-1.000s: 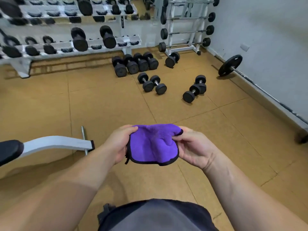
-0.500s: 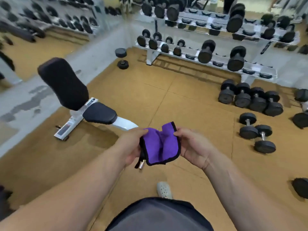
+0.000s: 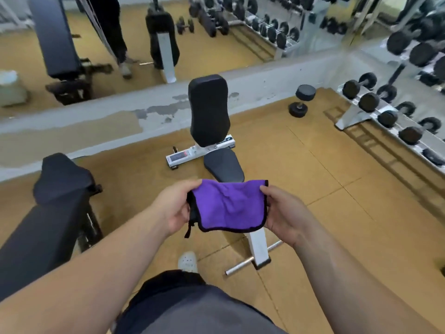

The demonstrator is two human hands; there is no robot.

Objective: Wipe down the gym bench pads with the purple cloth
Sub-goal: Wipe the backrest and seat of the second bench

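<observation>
I hold the purple cloth (image 3: 228, 206), black-edged, spread out in front of me. My left hand (image 3: 172, 208) pinches its left edge and my right hand (image 3: 283, 212) pinches its right edge. Straight ahead stands a white-framed gym bench with an upright black back pad (image 3: 209, 109) and a black seat pad (image 3: 222, 165). The cloth hangs just in front of the seat pad's near end and hides it. Neither hand touches the bench.
A second black padded bench (image 3: 55, 201) stands close at my left. A dumbbell rack (image 3: 390, 121) runs along the right, and a loose dumbbell (image 3: 301, 100) lies beyond the bench. A mirrored wall with a low grey ledge (image 3: 96, 121) is behind. My white shoe (image 3: 187, 261) is below the cloth.
The view has swung left from the dumbbell floor until the white bench is straight ahead and closer. The cloth went from bunched to spread wider between both hands.
</observation>
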